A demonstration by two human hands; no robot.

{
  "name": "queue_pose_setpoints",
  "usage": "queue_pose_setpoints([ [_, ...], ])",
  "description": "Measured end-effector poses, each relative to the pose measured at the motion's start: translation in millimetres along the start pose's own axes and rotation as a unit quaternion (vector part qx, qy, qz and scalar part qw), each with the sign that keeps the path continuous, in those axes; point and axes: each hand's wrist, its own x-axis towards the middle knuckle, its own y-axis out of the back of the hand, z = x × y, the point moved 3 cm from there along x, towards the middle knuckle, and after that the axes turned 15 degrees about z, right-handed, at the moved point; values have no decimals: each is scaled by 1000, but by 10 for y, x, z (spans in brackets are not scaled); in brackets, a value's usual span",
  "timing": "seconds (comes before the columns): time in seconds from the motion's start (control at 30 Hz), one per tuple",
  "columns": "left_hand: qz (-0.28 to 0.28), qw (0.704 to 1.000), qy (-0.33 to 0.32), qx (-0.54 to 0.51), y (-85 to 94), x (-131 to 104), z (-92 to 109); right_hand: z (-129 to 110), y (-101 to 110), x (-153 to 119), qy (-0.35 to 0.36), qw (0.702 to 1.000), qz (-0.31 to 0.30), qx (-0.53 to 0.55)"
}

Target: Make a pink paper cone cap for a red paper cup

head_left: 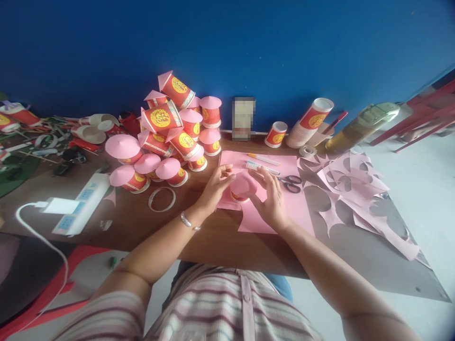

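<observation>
Head view, reading left to right. White power strip point(82, 202) with a plugged charger is lying at 9 o'clock on the brown tabletop point(199, 237). A loose ring of clear tape point(162, 199) is resting just right of it. At 11 o'clock a pile of finished red paper cups with pink cone lids point(170, 137) is leaning against the blue wall point(227, 47).

Left hand point(215, 187) is curling its fingers around the left side of the pink-capped paper cup point(242, 188), thumb and fingertips pinching the cap's edge. Right hand point(270, 199) is cupping the cup's right side, fingers half spread and pressing on the cap. The cup is sitting at dead centre, on a pink paper sheet point(280, 208), between both hands.

Handling judgement: cup and cap are looking very light, thin-walled and easy to crush; the paper cone is soft and will likely crease under a hard pinch. Best hold appears to be the stiffer rolled rim or the cup wall, lightly, from both sides.

Just beyond the hands, at 12 to 1 o'clock, a glue stick point(262, 167) and a pen point(263, 159) are lying on the sheet, with black-handled scissors point(290, 183) beside them. A stack of unused cups point(310, 123) is leaning at 1 o'clock. Pink offcuts with round cut-outs point(359, 189) are spreading toward 3 o'clock.
</observation>
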Motion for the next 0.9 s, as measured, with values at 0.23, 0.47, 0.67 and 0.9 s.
queue_pose_setpoints([
  [0.23,1,1000,-28,-8,-17,-20,-32,68,-52,-55,12,999,-21,-33],
  [0.47,-9,999,-28,-16,-23,-10,-20,57,-50,-51,39,999,0,-32],
  [0.67,-26,998,-14,-49,-24,-27,-59,37,1,-41,23,1000,-10,-6],
  [0.9,-29,998,-8,-51,-16,-26,-59,174,-24,-67,-103,990,16,95],
])
